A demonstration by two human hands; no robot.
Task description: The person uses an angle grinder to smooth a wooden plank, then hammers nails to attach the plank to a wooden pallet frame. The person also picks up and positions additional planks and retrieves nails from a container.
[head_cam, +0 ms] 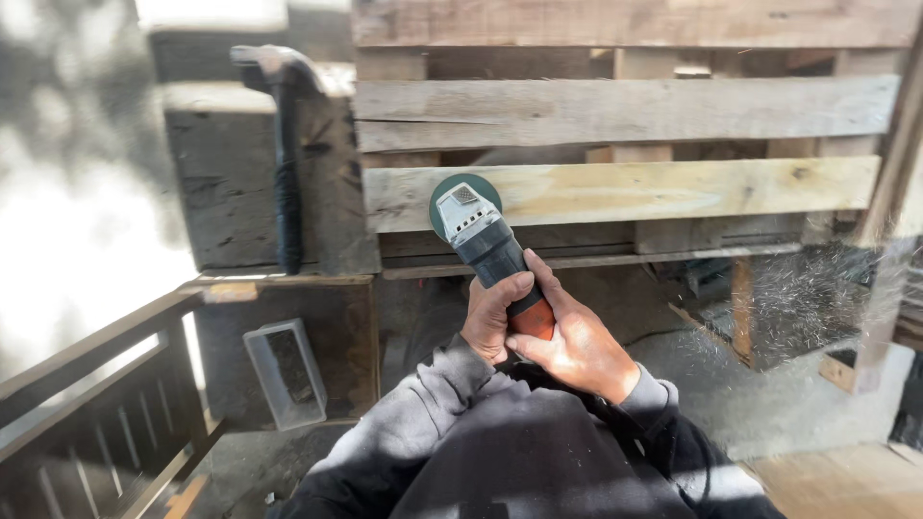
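Both of my hands grip a dark grey and orange angle grinder [486, 245]. My left hand [490, 317] wraps the body from the left, and my right hand [572, 341] closes over its orange rear end. The grinder's green disc [444, 192] presses flat against the left end of a pale wooden pallet slat [673, 189]. This slat looks lighter and cleaner than the grey slat [625, 111] above it. Grey sleeves cover both of my arms.
A hammer [284, 144] hangs over a weathered wooden block [231, 183] to the left. A clear rectangular container [286, 373] leans below it. Dark wooden rails [96, 404] stand at lower left. Dust specks drift at right near the pallet's legs [740, 308].
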